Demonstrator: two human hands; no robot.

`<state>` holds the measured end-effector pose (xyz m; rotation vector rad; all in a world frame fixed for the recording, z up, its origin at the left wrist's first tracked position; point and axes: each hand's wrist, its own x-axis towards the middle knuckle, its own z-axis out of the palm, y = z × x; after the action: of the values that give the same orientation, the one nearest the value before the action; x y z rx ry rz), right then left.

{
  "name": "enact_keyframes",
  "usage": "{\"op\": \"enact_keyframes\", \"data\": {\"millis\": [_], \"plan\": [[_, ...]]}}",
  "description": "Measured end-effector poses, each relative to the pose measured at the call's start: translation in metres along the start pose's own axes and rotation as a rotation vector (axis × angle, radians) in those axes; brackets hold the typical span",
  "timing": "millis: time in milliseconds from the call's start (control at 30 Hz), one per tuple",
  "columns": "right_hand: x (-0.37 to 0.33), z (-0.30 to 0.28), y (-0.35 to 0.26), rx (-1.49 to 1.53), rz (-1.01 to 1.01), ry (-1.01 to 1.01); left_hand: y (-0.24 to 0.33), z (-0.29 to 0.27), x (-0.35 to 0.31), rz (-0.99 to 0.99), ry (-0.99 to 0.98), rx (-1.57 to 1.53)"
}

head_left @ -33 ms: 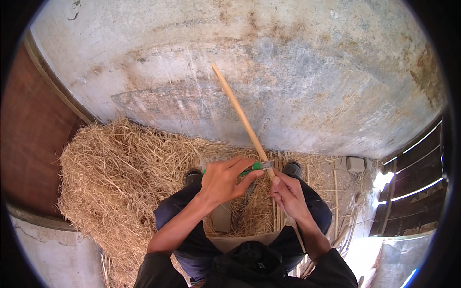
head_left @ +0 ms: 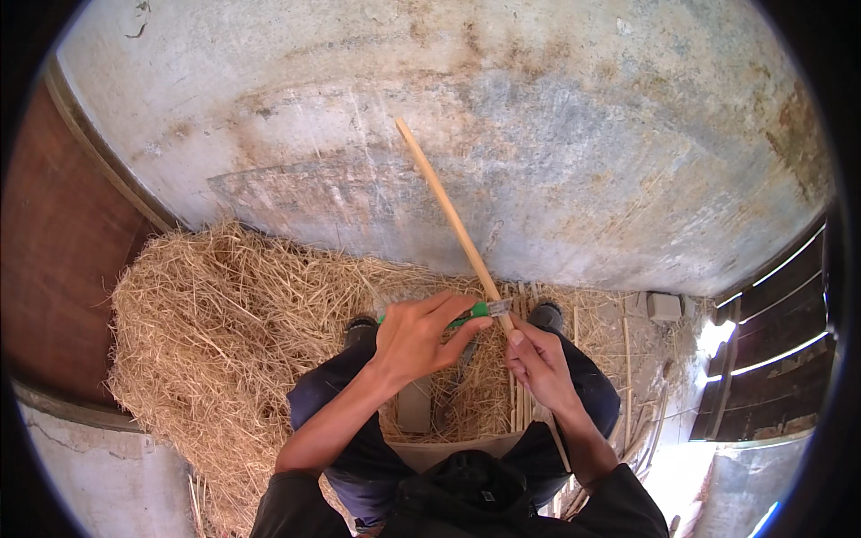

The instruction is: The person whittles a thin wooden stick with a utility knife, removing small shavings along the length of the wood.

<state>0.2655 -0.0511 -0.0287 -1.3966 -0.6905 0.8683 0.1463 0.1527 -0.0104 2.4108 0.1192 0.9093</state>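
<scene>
My left hand [head_left: 415,339] is closed around a green-handled box cutter [head_left: 468,314]. Its metal blade end lies across a long pale strip of wood or bamboo [head_left: 444,202], touching or nearly touching it. Thumb and fingers of my right hand [head_left: 541,366] pinch the near end of this strip, just below the blade. From there the strip slants away up and to the left, its far end standing out in front of the wall. How deep the blade sits in the strip cannot be made out.
Loose straw [head_left: 206,332] is heaped at the left and spreads under my legs. A stained plaster wall [head_left: 583,179] rises in front. Several thin strips [head_left: 520,394] lie between my knees. A grey block [head_left: 664,307] rests at the wall's foot on the right, near dark slats [head_left: 771,359].
</scene>
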Motion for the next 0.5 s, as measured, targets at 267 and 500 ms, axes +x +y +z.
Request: {"op": "enact_keyframes", "data": {"millis": [267, 500], "plan": [[-0.002, 0.006, -0.008, -0.185, -0.013, -0.003, -0.023, -0.008, 0.009, -0.096, 0.142, 0.059], [-0.01, 0.014, 0.002, -0.266, -0.001, -0.041, -0.059, -0.05, 0.021, -0.281, 0.289, 0.049]]}}
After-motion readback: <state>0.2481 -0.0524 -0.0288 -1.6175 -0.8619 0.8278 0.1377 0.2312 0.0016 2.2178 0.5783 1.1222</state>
